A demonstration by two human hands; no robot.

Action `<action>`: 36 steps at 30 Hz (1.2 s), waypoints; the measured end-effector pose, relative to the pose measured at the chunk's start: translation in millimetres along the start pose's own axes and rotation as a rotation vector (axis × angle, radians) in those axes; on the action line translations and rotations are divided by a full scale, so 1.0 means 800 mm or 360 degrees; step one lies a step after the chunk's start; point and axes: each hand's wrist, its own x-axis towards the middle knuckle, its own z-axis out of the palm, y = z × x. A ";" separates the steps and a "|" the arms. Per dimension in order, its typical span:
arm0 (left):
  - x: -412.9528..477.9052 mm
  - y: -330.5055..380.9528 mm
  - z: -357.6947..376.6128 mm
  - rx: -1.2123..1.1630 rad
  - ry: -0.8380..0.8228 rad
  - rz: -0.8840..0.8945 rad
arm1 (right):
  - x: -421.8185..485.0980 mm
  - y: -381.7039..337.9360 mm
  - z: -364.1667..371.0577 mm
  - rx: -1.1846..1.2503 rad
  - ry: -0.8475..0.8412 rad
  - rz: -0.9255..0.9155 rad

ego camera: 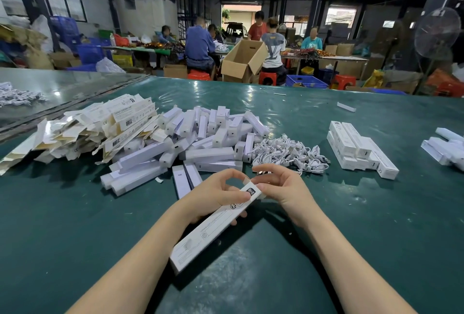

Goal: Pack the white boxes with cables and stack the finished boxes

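White box [216, 225] in hand at the packing table [75, 225]: our left hand [221, 195] wraps its middle, thumb on top, while our right hand [281, 193] pinches the far end at the flap. We judge the flap wants tucking in squarely, with the box held steady. Cables [288, 155] lie just beyond the right hand; the stack of finished boxes [356, 147] sits further out to its right.
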 end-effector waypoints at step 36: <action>0.002 0.015 0.023 0.0137 0.0356 0.0154 | -0.002 -0.007 0.019 0.0513 0.0283 0.0228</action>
